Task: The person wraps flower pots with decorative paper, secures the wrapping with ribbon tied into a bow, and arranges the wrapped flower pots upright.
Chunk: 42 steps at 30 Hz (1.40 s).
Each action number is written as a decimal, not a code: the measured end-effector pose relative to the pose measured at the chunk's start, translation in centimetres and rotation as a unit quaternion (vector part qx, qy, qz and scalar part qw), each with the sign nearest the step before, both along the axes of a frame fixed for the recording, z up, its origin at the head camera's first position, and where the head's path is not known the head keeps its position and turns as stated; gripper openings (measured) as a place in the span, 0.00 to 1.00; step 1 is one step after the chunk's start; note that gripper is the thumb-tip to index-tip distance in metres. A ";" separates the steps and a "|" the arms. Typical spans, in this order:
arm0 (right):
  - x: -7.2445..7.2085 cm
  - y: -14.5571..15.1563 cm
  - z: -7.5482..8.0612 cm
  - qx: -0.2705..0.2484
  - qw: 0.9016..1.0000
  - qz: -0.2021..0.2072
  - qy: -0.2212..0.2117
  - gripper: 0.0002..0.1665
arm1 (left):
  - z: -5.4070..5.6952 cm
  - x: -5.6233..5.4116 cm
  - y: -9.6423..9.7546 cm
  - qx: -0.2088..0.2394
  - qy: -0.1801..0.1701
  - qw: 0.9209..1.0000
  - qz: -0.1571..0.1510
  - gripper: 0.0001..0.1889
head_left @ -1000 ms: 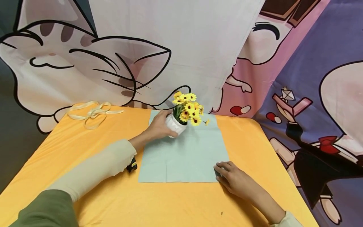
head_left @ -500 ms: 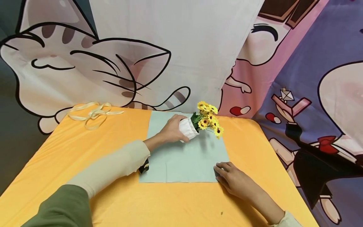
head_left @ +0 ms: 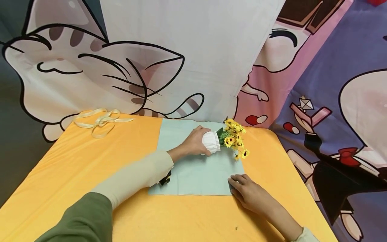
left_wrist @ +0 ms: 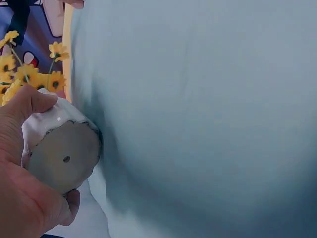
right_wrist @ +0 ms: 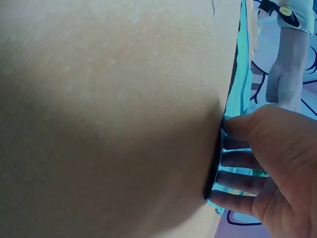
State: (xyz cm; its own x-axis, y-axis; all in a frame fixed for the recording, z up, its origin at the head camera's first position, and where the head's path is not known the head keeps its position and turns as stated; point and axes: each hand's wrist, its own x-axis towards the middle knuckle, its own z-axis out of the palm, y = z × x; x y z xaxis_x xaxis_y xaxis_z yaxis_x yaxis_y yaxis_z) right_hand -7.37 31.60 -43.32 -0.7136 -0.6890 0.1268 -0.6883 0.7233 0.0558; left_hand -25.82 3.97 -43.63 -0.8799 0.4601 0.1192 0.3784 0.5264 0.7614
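While the white pot (head_left: 211, 143) is leaning: over the blue sheet (head_left: 196, 186).
Left hand (head_left: 195, 141): curled fingers are gripping it; hold firmly.
Right hand (head_left: 248, 193): nearly straight fingers are touching the sheet's edge; press lightly.

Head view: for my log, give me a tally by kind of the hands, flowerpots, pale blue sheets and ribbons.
Hands: 2 (left hand, right hand)
White flowerpot: 1
Pale blue sheet: 1
Cream ribbon: 1
Total: 5
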 end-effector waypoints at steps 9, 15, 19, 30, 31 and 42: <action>0.0 -0.1 -0.2 0.004 1.000 0.002 0.010 0.22 | 1.7 1.6 1.6 -0.011 -0.012 1.000 -0.001 0.54; 0.0 -0.1 -0.2 0.004 1.000 0.001 0.014 0.22 | 1.5 1.5 2.9 -0.042 0.005 0.999 -0.012 0.55; 0.0 -0.1 -0.3 0.004 1.000 0.001 0.017 0.22 | 1.4 1.6 3.3 -0.045 0.001 0.999 -0.025 0.54; -0.1 -0.1 -0.2 0.006 1.000 -0.001 0.016 0.22 | 1.8 1.2 3.5 -0.051 -0.019 0.998 -0.032 0.55; -0.1 -0.1 -0.1 0.006 1.000 -0.003 0.016 0.22 | 1.9 1.2 3.5 -0.051 -0.020 0.998 -0.033 0.55; -0.2 -0.1 0.4 0.010 1.000 -0.023 -0.014 0.22 | 2.0 1.7 2.7 -0.043 -0.027 0.998 -0.021 0.63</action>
